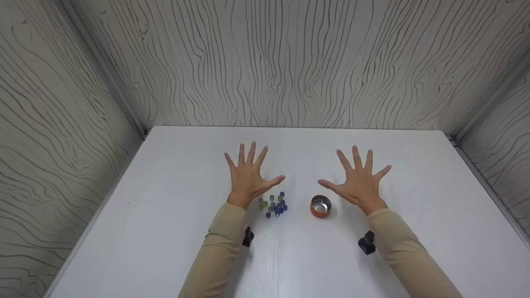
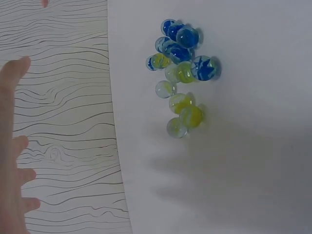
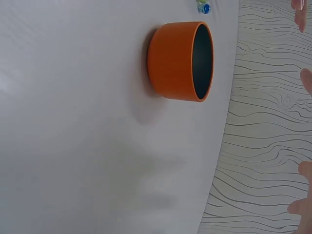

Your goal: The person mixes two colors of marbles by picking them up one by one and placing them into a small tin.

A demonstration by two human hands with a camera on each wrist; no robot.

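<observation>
My left hand (image 1: 247, 178) is held above the white table with its fingers spread, holding nothing. Close to its thumb side lies a loose cluster of glass marbles (image 1: 277, 208). The left wrist view shows some with blue swirls (image 2: 203, 68) and others with yellow-green ones (image 2: 190, 116). On the other side my right hand (image 1: 359, 184) is likewise spread wide and holds nothing. Just below its thumb stands a small orange cup (image 1: 320, 212), upright with its mouth up. Its orange outer wall (image 3: 171, 61) and dark inside show in the right wrist view.
The white table (image 1: 165, 198) has its far edge against a panel with a wood-grain pattern (image 1: 269, 62). Similar panels rise at left and right. A black wrist camera (image 1: 367, 243) sits under the right sleeve, another (image 1: 248, 237) beside the left.
</observation>
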